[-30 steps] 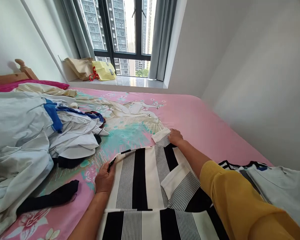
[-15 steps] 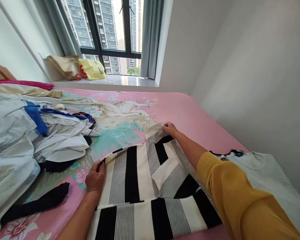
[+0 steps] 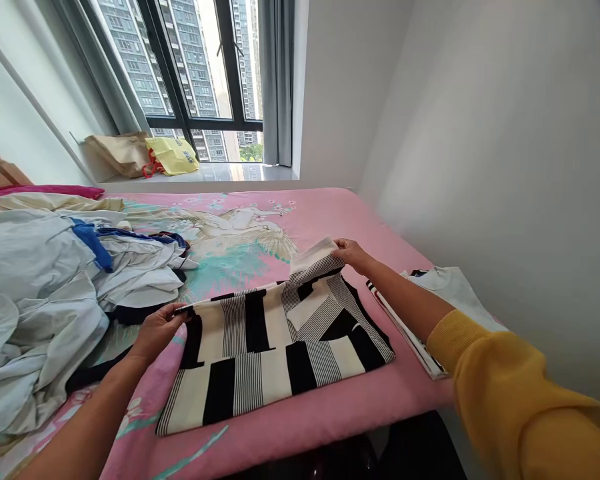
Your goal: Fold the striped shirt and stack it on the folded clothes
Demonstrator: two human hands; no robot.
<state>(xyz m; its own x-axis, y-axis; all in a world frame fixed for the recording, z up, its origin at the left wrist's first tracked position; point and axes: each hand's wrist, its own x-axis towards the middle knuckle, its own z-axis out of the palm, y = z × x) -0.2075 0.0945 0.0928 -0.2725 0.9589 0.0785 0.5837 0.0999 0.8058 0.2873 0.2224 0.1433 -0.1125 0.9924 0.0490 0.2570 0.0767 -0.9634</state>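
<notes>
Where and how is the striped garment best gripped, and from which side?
Probably pinch the far edge of the striped garment, from its outer sides: left hand at the far left corner, right hand at the raised flap. It lies mostly flat, so thin edges suit pinching better than the broad middle.

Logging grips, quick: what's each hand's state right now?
Left hand: closed, pinching the black-and-cream striped fabric garment at its far left corner.
Right hand: closed, pinching the garment's raised flap.

Two hands (image 3: 157, 330) (image 3: 351, 255), one garment (image 3: 275, 333), apparently two bags (image 3: 120, 155) (image 3: 174, 155)
</notes>
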